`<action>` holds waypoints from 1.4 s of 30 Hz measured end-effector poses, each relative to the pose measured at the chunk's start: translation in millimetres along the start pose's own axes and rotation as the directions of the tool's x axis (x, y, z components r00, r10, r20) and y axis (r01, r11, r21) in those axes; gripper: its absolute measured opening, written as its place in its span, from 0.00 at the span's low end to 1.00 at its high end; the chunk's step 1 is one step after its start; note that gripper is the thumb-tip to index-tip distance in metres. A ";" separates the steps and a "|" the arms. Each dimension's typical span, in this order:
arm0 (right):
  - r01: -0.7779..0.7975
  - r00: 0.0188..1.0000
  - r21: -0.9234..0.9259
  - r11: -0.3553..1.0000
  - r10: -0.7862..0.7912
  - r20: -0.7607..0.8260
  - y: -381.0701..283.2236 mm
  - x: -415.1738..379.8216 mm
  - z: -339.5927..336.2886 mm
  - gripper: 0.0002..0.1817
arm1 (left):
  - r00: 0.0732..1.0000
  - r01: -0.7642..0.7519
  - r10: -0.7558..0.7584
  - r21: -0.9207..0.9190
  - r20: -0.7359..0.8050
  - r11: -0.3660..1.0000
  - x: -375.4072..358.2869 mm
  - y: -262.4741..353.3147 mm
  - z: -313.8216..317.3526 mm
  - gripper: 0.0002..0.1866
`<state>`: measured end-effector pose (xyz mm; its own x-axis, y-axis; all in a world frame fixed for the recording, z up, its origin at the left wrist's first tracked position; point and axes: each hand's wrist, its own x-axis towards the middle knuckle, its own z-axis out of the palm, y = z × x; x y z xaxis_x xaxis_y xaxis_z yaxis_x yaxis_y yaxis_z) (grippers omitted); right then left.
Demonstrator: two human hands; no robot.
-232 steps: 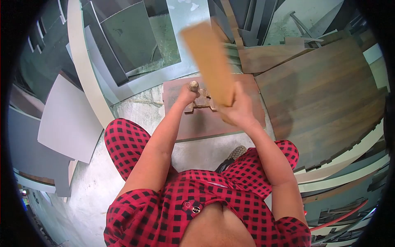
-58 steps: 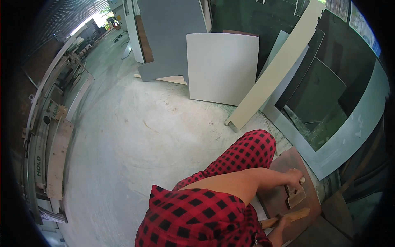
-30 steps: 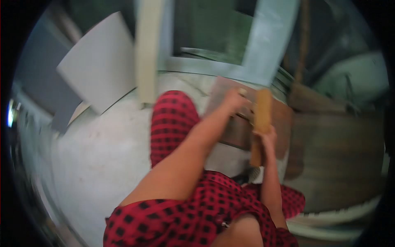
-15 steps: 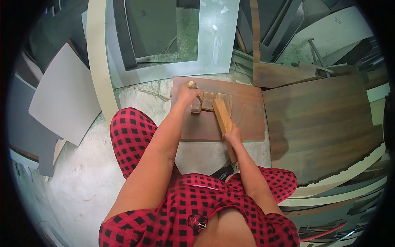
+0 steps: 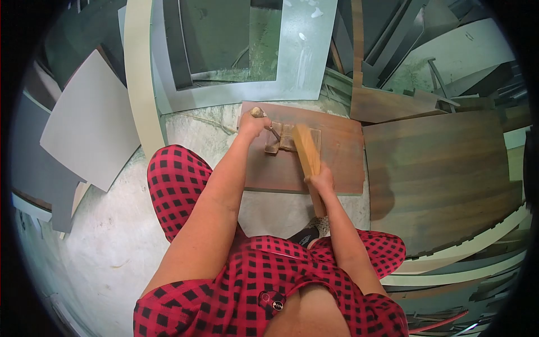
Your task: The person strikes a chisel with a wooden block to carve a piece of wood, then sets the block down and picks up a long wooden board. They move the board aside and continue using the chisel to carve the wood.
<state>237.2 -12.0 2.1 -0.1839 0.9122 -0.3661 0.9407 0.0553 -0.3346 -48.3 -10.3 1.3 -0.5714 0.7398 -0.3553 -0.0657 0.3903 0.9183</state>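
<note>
My left hand (image 5: 251,124) is closed round the handle of a chisel-like tool (image 5: 273,132), whose blade points down to the right onto small wooden blocks (image 5: 287,138). Those blocks lie on a reddish-brown board (image 5: 345,163) on the floor. In my right hand (image 5: 322,180) is a thick light wooden bar (image 5: 306,147), gripped near its middle. Its upper end is over the right part of the blocks; whether it touches them I cannot tell.
A white panel (image 5: 90,121) leans at the left beside a curved cream strip (image 5: 139,73). Ahead stands a pale frame (image 5: 306,50). A large brown board (image 5: 449,174) lies at the right, with offcuts stacked beyond. My checked-clothed knees flank the board.
The tool in my left hand now slants down to the right, its blade more visible. The wooden bar has tilted more upright. The whole view has shifted slightly.
</note>
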 end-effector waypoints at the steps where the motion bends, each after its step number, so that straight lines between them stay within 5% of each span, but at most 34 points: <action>1: 0.066 0.997 0.177 0.982 -0.056 -0.060 -6.6 0.5 -7.7 0.32 | 1.000 -0.013 0.013 -0.010 0.006 1.000 2.1 -0.7 0.2 0.13; 2: 0.141 0.986 0.345 0.928 -0.101 -0.130 -10.3 0.5 -10.8 0.33 | 1.000 -0.010 0.010 -0.012 0.005 1.000 2.9 -1.6 0.6 0.13; 6: 0.128 0.972 0.314 0.941 -0.056 -0.230 -12.0 -5.5 5.7 0.33 | 1.000 0.024 -0.023 -0.042 0.017 0.999 4.3 -1.4 0.5 0.15; 8: 0.085 0.996 -0.134 0.987 -0.079 0.048 2.2 0.0 22.6 0.33 | 0.999 0.049 -0.048 -0.042 0.021 0.998 0.9 0.1 -1.4 0.15; 9: 0.088 0.995 -0.134 0.987 -0.082 0.049 2.7 -1.1 20.9 0.33 | 0.998 0.066 -0.065 -0.055 0.024 0.996 -1.2 -0.3 -3.2 0.15; 12: 0.076 0.994 -0.060 0.995 -0.071 0.078 1.0 -5.3 14.2 0.33 | 0.997 0.077 -0.076 -0.070 0.011 0.995 0.2 -2.2 -8.1 0.16; 14: 0.067 0.998 0.172 0.983 -0.065 -0.016 -8.9 -7.0 3.8 0.34 | 0.998 0.064 -0.064 -0.082 0.000 0.995 1.0 -4.6 -6.5 0.16; 18: 0.051 0.993 0.114 0.992 -0.038 -0.116 2.6 -7.8 18.7 0.36 | 0.997 0.072 -0.073 -0.092 -0.005 0.993 -0.2 -1.8 -5.9 0.16; 21: -0.002 0.998 -0.076 0.997 0.007 0.066 12.6 -3.7 14.8 0.34 | 0.996 0.091 -0.092 -0.055 -0.006 0.994 -3.1 4.0 -7.9 0.15; 23: 0.032 0.987 0.290 0.956 -0.075 0.139 11.7 6.3 5.5 0.32 | 0.994 0.110 -0.110 -0.030 -0.013 0.994 -8.0 7.1 -6.7 0.14; 24: 0.033 0.988 0.284 0.958 -0.074 0.136 4.6 7.5 -2.8 0.32 | 1.000 0.025 -0.025 -0.012 -0.006 1.000 -8.6 8.8 -4.1 0.14; 28: 0.366 0.930 0.521 0.771 -0.285 -0.232 -59.7 -26.8 -77.2 0.30 | 0.963 -0.269 0.267 0.078 0.035 0.960 -5.0 4.9 22.7 0.15; 29: 0.362 0.931 0.519 0.774 -0.280 -0.232 -74.5 -37.5 -97.2 0.30 | 0.963 -0.267 0.265 0.076 0.040 0.961 -2.5 1.2 32.0 0.15; 31: 0.624 0.779 0.542 0.563 -0.391 -0.491 -93.5 -52.9 -125.3 0.28 | 0.947 -0.319 0.311 0.105 0.083 0.942 -2.3 -1.2 47.6 0.17; 34: 0.686 0.723 0.482 0.545 -0.429 -0.542 -92.2 -59.7 -135.2 0.29 | 0.937 -0.319 0.287 0.155 0.199 0.935 -19.2 11.8 54.7 0.19; 35: 0.689 0.719 0.477 0.546 -0.433 -0.543 -90.3 -60.8 -135.9 0.29 | 0.936 -0.321 0.290 0.150 0.197 0.935 -21.2 12.6 55.8 0.19; 37: 0.322 0.933 -0.038 0.946 -0.324 -0.157 -83.5 -61.8 -132.5 0.29 | 0.937 -0.316 0.274 0.194 0.216 0.929 -19.7 8.4 58.9 0.19; 41: 0.263 0.963 -0.131 0.956 -0.269 -0.023 -70.4 -53.6 -125.8 0.29 | 0.946 -0.318 0.287 0.266 0.150 0.910 -15.6 3.6 62.5 0.20; 42: 0.373 0.924 0.059 0.926 -0.365 -0.113 -67.4 -55.0 -124.4 0.29 | 0.940 -0.329 0.293 0.229 0.176 0.916 -18.7 2.8 60.5 0.20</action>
<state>219.4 -15.4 152.9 -0.4815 0.8684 -0.1183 0.7857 0.3679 -0.4973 11.7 10.1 0.0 -0.4123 0.9060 -0.0955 0.3152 0.2402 0.9181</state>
